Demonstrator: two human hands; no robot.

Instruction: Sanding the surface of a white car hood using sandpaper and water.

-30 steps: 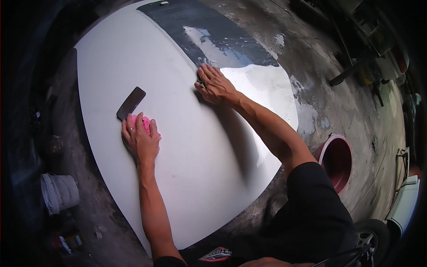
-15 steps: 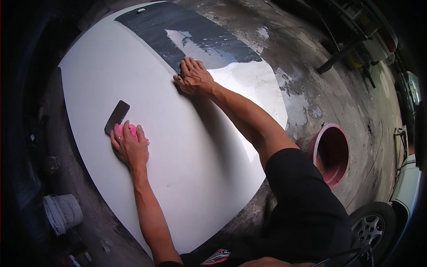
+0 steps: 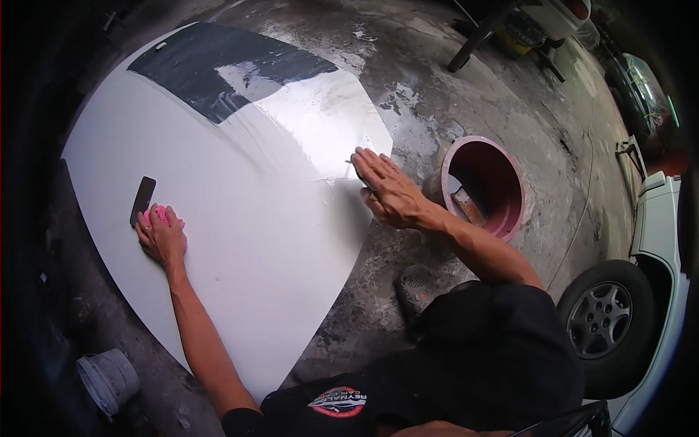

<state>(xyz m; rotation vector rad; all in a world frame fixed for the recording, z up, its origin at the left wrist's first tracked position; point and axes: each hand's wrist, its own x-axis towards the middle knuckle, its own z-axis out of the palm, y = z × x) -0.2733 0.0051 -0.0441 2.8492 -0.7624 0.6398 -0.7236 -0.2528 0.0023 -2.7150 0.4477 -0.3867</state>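
Note:
A large white car hood panel (image 3: 240, 218) lies before me, its far part covered by a dark grey, wet-looking area (image 3: 218, 54). On its left side my left hand (image 3: 164, 239) rests with fingers curled over a bright pink cloth or sponge (image 3: 172, 218). Touching or just beside those fingers is a dark, narrow rectangular block (image 3: 143, 198). My right hand (image 3: 389, 191) is over the panel's right edge, fingers long and together, thumb below. A thin dark edge shows along its fingers; what lies under the palm is hidden.
Right of the panel, a dull red round tub (image 3: 445, 171) on the wet concrete floor (image 3: 553, 175) holds a brownish piece. A white bucket (image 3: 109, 379) is at the lower left. A car wheel (image 3: 601, 320) and pale car body are at right. A dark shoe (image 3: 419, 288) shows below my right arm.
My right hand has moved from the dark area's near edge toward me and rightward to the panel's right edge. The whole view has shifted; my left hand stays on the pink cloth or sponge.

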